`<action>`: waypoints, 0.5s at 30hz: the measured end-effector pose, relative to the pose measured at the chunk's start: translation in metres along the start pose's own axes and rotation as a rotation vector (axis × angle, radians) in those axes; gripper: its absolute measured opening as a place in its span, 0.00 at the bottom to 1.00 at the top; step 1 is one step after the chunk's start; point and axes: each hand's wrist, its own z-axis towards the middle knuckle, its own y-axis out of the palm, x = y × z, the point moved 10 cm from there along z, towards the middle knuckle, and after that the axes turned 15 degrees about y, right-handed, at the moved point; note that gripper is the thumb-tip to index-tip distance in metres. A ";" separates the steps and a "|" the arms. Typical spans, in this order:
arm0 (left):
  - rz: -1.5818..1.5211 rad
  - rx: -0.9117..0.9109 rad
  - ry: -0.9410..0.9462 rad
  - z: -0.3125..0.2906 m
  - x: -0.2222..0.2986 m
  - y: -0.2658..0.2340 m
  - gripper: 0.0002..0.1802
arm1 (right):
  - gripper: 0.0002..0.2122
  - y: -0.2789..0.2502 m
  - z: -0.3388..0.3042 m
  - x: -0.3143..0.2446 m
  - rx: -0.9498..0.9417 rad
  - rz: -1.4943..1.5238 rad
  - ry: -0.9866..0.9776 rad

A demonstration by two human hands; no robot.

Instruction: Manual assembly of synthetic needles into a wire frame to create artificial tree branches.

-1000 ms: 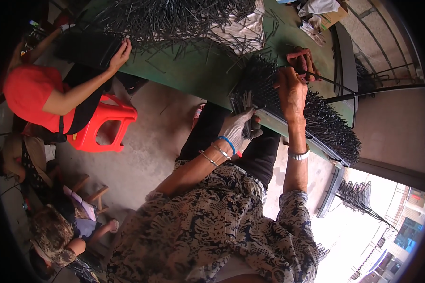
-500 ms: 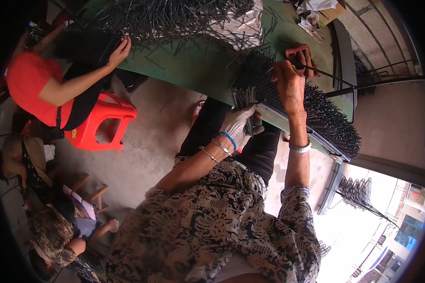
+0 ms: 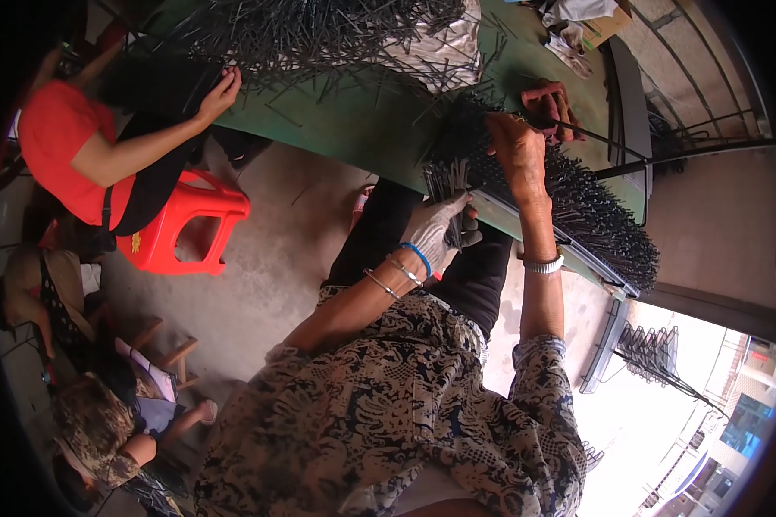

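Note:
My left hand (image 3: 440, 226), in a light glove with darker fingertips, is closed around a bundle of thin dark rods (image 3: 445, 179) above my lap. Their ends point up toward the table edge. Bare, my right hand (image 3: 519, 153) hangs over a long rack (image 3: 597, 269) packed with upright dark pins or rods (image 3: 597, 211). Its fingers are bent and pinched together; anything between them is too small to make out. Just beyond that hand a reddish-brown cloth or glove (image 3: 553, 105) lies crumpled.
A big heap of dark rods (image 3: 319, 30) covers the far green table (image 3: 319, 121). On the left a person in red (image 3: 69, 138) has a hand at the heap, near a red stool (image 3: 190, 228). Another person (image 3: 103, 422) sits lower left. Black hangers (image 3: 651, 349) hang at the right.
My right hand has shifted a little left and down over the rack, away from the reddish cloth. The left hand stays with its bundle. The person in red leans slightly right.

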 end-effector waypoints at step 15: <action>-0.001 -0.044 0.022 0.011 -0.005 0.006 0.06 | 0.10 0.008 -0.056 0.016 -0.453 0.525 0.528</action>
